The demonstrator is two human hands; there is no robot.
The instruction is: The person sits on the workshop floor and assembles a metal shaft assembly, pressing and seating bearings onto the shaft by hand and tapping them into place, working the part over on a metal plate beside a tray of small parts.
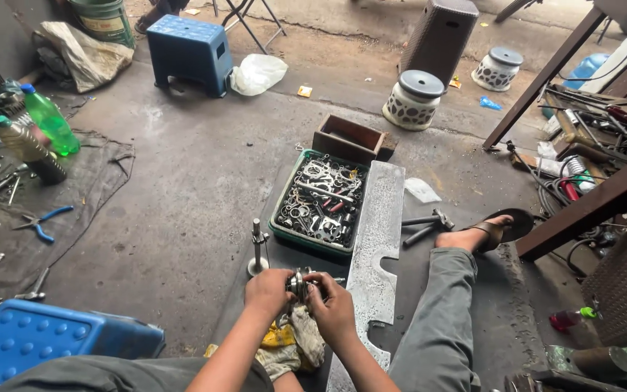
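From the head camera, looking down past my knees, I had both hands closed around a small round metal part (300, 284), my left hand (268, 292) cupping it from one side and my right hand (334, 311) wrapped over it from the other, fingers curled tight so that only a grey sliver of it showed between them. What kind of part it was I could not tell, since my fingers hid most of it. Directly under my grip lay a crumpled rag (293, 347), yellow and dirty white, touching my wrists. Just beyond my left hand stood an upright metal spindle on a round base (257, 250). Ahead of my grip sat a green tray (277, 231) full of washers, rings and other small steel pieces, and behind that a rusty open box (349, 138). To the right of my hands, a long flat steel plate (376, 236) with a notch cut in its edge ran away from me, just beside the tray. Past the plate, near my sandalled foot (482, 234), a hammer (429, 220) rested on the dark mat. Well away to the left of my grip lay blue-handled pliers (43, 223) among loose spanners on a cloth, with a green bottle (50, 120) farther off, and a blue plastic stool (34, 335) sat close by my left elbow.
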